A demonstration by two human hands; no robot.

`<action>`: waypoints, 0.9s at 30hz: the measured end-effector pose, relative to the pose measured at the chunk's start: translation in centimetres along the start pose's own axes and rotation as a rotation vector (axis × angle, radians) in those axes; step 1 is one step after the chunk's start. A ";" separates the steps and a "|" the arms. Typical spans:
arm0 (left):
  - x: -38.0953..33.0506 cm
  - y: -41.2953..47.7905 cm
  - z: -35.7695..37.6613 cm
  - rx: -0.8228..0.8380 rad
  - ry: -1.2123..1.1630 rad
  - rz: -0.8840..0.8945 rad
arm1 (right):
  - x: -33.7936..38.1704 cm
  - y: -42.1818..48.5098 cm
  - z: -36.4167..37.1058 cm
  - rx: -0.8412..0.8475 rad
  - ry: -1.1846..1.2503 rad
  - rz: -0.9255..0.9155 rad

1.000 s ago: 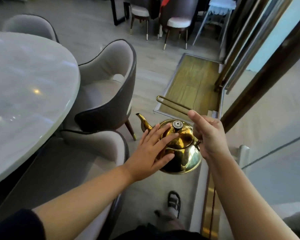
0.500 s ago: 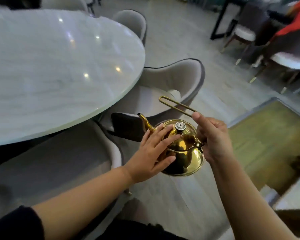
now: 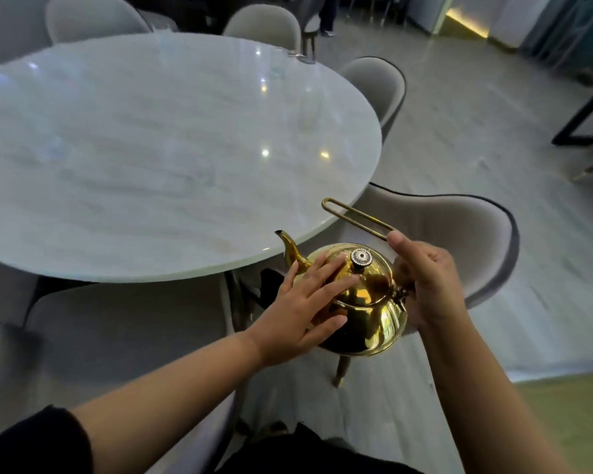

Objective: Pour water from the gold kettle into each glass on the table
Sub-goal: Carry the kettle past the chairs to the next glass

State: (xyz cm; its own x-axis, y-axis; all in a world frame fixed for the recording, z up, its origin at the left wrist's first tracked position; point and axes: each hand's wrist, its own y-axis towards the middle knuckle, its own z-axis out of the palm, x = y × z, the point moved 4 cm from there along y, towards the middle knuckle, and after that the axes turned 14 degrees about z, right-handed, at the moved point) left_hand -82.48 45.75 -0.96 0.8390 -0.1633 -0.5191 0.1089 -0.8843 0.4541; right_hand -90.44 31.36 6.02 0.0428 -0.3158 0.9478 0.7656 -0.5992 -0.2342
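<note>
i see the gold kettle point(image 3: 363, 302) held in the air just off the near right edge of the round marble table point(image 3: 151, 148), above the floor and between two grey chairs. my right hand point(image 3: 425, 282) is closed around the base of the kettle's wire handle point(image 3: 355, 218), thumb up along the loop, which slants up and to the left. my left hand point(image 3: 308, 306) lies flat with fingers spread against the kettle's left side and lid, fingertips near the round knob point(image 3: 361, 258); it presses rather than grips. the spout point(image 3: 288, 248) points left and away, its tip overlapping the table's rim in this view. the kettle sits roughly upright. the near left chair point(image 3: 117, 330) is tucked close to the table, the right chair point(image 3: 459, 241) stands behind the kettle, and more chairs ring the far side. i can't make out any glasses on the tabletop from here.
</note>
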 end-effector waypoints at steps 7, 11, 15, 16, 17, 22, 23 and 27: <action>5.2 4.3 -1.7 0.004 0.143 -0.170 | 1.9 9.3 1.5 0.141 -0.050 0.030; 7.2 5.5 -2.6 0.000 0.177 -0.235 | 2.6 13.5 2.5 0.211 -0.077 0.068; 9.6 6.8 -3.9 -0.059 0.239 -0.331 | 3.6 17.8 4.7 0.282 -0.139 0.092; 10.1 7.2 -4.2 -0.074 0.249 -0.357 | 3.9 18.7 5.3 0.300 -0.157 0.091; 10.6 7.5 -4.5 -0.084 0.255 -0.380 | 4.1 19.6 5.9 0.310 -0.181 0.086; 14.1 8.4 -5.9 -0.084 0.278 -0.495 | 4.3 24.0 9.0 0.328 -0.233 0.073; 14.8 8.5 -6.4 -0.078 0.275 -0.513 | 4.3 24.9 9.8 0.334 -0.253 0.068; 17.7 8.7 -8.3 -0.028 0.190 -0.567 | 4.4 27.6 12.8 0.346 -0.360 0.042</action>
State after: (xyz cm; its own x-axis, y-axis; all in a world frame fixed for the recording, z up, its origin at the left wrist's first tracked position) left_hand -62.23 38.79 -0.16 0.7263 0.4139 -0.5489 0.5793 -0.7984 0.1645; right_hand -60.87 22.85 6.50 0.2502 -0.0239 0.9679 0.9239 -0.2931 -0.2461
